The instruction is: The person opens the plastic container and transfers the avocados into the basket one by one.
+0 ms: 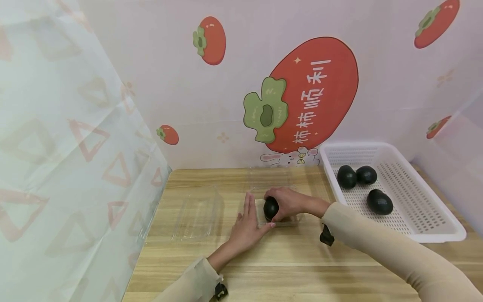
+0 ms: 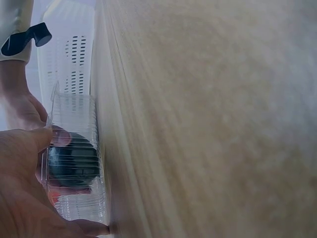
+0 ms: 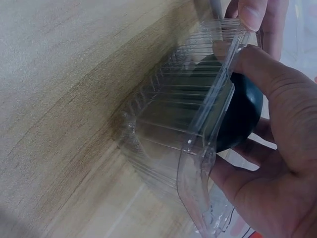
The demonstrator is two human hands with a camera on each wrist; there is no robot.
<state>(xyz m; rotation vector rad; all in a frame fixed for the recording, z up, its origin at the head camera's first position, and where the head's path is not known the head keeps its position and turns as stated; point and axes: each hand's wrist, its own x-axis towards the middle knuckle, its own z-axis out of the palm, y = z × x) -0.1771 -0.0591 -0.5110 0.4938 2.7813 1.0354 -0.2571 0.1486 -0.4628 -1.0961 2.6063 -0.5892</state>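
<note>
A clear plastic clamshell box [image 1: 260, 214] stands on the wooden table with its lid [image 1: 268, 178] tipped back. My right hand [image 1: 289, 202] grips a smooth, dark avocado [image 1: 270, 209], fingers on the far side and thumb on the near side. In the right wrist view the avocado [image 3: 242, 111] sits partly inside the box, its upper part above the rim. My left hand [image 1: 246, 230] rests against the box's left side with straight fingers, the thumb reaching along the front. Through the ribbed wall in the left wrist view, the avocado [image 2: 74, 161] shows dark green.
Another clear box [image 1: 196, 218] lies open on the table at left. At right a white perforated basket [image 1: 426, 201] holds three more avocados [image 1: 379, 202]. A printed cloth wall [image 1: 226, 105] rises behind the wooden table [image 1: 271, 268].
</note>
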